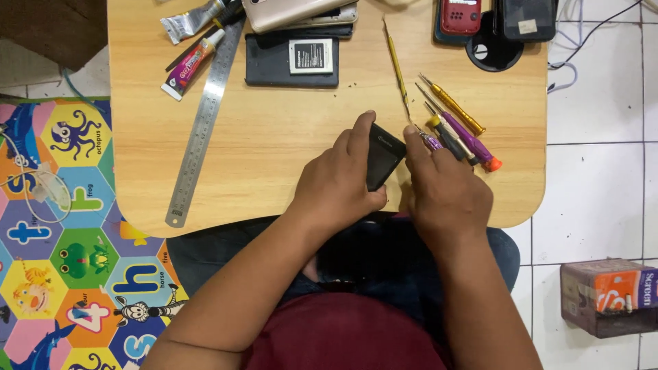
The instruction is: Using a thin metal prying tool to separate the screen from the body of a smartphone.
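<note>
Head view, looking straight down on a small light wooden worktop (274, 137) set over the person's lap.

Hands: the left hand (339, 181) has its grip closed on a small black phone (382, 155), thumb along the upper edge, fingers wrapped under the lower side. The phone stands tilted on the near centre of the worktop, between both hands. The right hand (444, 192) lies just beside the phone, index fingertip touching its right edge. Whether this hand's grip encloses anything cannot be told; the palm faces down and the other fingers are hidden.

Tools: a group of screwdrivers (456, 127) with yellow, purple and orange handles lies just beyond the right hand. A thin yellow-handled pick (396, 68) lies to their left. A steel ruler (204, 123) runs diagonally across the left part of the worktop.

Packages and labels:
- A pink-and-white glue tube (192, 64), far left, beside the ruler.
- A crimped silver tube (190, 20), at the far edge.
- A flat dark rectangular battery (292, 62) bearing a white-and-black rectangular label, far centre.
- A brown box (606, 298) with an orange-and-white label, on the white tiled floor at the right.

A coloured alphabet mat (62, 226) covers the floor at the left.
</note>
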